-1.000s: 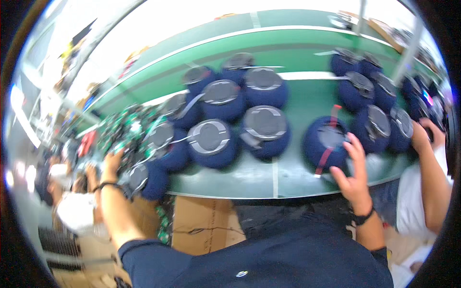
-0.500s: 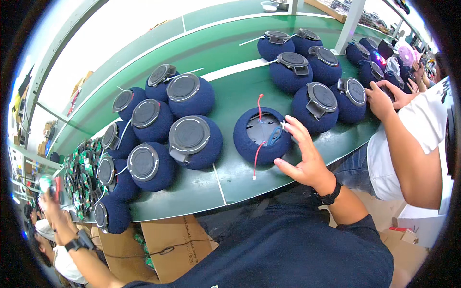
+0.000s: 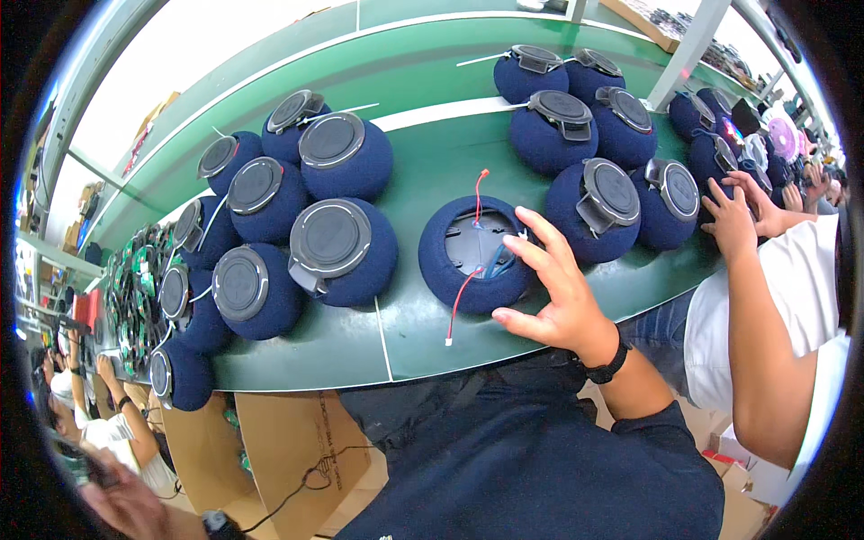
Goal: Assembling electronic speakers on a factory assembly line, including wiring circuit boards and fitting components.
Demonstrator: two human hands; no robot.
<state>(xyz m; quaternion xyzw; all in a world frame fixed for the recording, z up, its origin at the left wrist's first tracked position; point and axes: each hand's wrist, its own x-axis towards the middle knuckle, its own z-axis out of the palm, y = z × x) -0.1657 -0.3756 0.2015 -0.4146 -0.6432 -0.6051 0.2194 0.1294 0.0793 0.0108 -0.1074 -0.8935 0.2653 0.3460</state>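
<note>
A round navy fabric-covered housing (image 3: 441, 279) sits in front of me on the green bench. Its top opening shows a black plastic inside; a red lead (image 3: 460, 306) with a white plug hangs over its near side. Another red lead rises at the back, and blue wires lie by the right rim. My right hand (image 3: 562, 301) is open at its right side, thumb and fingers spread, fingertips over the rim. At the lower left edge, my left hand (image 3: 130, 499) is blurred, its fingers bent around a dark thing (image 3: 97, 466) that I cannot make out.
Several navy housings with black round caps (image 3: 337, 238) stand to the left, more (image 3: 594, 207) to the right. A heap of green circuit boards (image 3: 135, 297) lies far left. Cardboard boxes (image 3: 288, 450) stand below the bench edge. A co-worker's hands (image 3: 738, 216) work at the right.
My left hand has come down and nearer at the lower left. My right fingers have moved in over the housing's rim. The view has shifted slightly.
</note>
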